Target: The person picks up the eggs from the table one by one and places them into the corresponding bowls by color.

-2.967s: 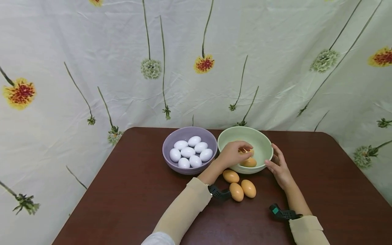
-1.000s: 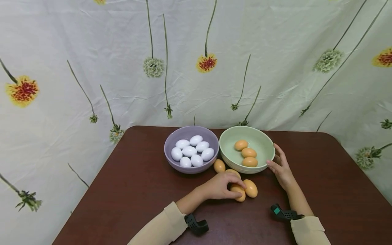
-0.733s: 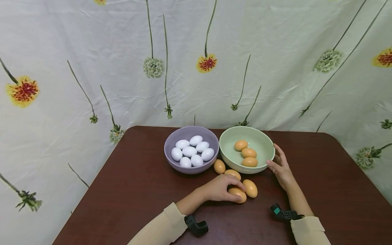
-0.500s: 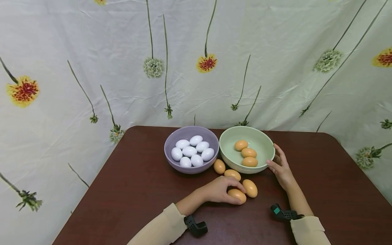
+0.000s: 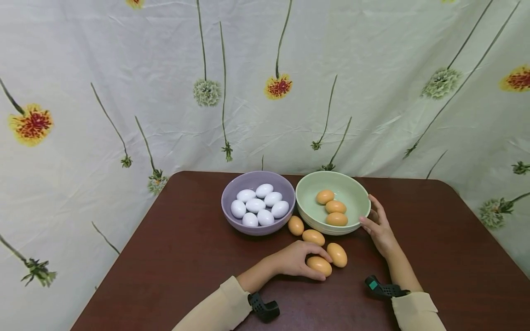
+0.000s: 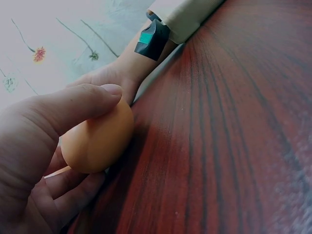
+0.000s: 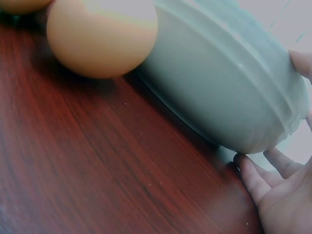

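Observation:
My left hand (image 5: 293, 260) has its thumb and fingers around a brown egg (image 5: 319, 266) on the tabletop. In the left wrist view the thumb lies over this egg (image 6: 100, 139), with fingers on its far side. Another brown egg (image 5: 337, 255) is just beyond the fingertips. Two more, the farther egg (image 5: 296, 225) and the nearer egg (image 5: 313, 237), lie in front of the bowls. At the right side of a pale green bowl (image 5: 357, 202), my right hand (image 5: 382, 232) holds the rim and outer wall. Inside this bowl rest three brown eggs (image 5: 336, 207).
A purple bowl (image 5: 227, 209) with several white eggs (image 5: 255, 205) stands left of the green bowl, close against it. Both are near the back edge of the dark red-brown table (image 5: 178, 257). A flowered cloth (image 5: 165, 55) hangs behind.
From inside the green bowl, my left hand has come back to the eggs in front. Lately the egg it holds has turned and slid slightly nearer me. The right hand stays at the bowl.

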The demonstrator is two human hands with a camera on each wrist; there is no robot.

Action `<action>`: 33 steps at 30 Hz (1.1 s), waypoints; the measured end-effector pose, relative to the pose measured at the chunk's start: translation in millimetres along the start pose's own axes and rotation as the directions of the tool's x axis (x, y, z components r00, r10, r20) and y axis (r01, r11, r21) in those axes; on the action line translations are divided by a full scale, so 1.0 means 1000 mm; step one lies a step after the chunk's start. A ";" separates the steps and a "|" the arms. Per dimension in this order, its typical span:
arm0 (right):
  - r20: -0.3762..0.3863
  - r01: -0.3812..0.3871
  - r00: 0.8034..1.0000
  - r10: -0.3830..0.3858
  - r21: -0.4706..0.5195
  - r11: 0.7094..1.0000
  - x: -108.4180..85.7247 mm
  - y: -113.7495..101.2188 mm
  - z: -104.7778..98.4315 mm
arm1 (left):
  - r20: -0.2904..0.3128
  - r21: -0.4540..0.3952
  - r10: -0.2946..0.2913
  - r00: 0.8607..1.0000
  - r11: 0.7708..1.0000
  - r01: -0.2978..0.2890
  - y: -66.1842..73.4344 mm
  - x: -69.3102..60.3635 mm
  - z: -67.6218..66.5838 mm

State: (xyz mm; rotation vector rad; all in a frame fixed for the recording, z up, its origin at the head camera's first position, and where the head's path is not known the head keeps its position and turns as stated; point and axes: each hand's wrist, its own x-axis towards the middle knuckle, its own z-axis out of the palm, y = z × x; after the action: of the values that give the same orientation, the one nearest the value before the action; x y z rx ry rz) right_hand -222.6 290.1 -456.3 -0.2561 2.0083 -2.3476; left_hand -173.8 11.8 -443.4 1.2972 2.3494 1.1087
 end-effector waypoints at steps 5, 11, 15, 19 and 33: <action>0.003 -0.004 1.000 0.004 0.002 1.000 0.000 -0.001 0.000 | -0.007 0.004 -0.002 1.000 1.000 0.002 0.000 0.000 0.001; 0.012 0.002 1.000 -0.002 -0.004 1.000 -0.001 -0.001 0.001 | -0.018 -0.011 -0.008 1.000 1.000 0.008 0.000 -0.001 0.001; 0.011 0.006 1.000 -0.006 -0.002 1.000 -0.001 -0.001 0.001 | -0.023 -0.023 -0.015 1.000 1.000 0.014 0.000 0.000 0.001; 0.013 0.010 1.000 -0.010 0.000 1.000 -0.001 -0.001 0.000 | -0.045 -0.027 -0.023 0.999 0.999 0.022 0.000 0.001 -0.002; 0.004 0.006 1.000 -0.006 -0.001 1.000 -0.001 -0.001 0.001 | -0.096 -0.039 -0.009 0.995 0.999 0.005 0.009 0.012 -0.023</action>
State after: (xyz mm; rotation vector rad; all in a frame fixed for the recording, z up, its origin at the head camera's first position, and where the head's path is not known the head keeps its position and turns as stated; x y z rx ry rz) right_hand -221.7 289.5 -454.9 -0.2665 2.0106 -2.3475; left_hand -187.1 12.4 -419.3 1.2482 2.3855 1.2347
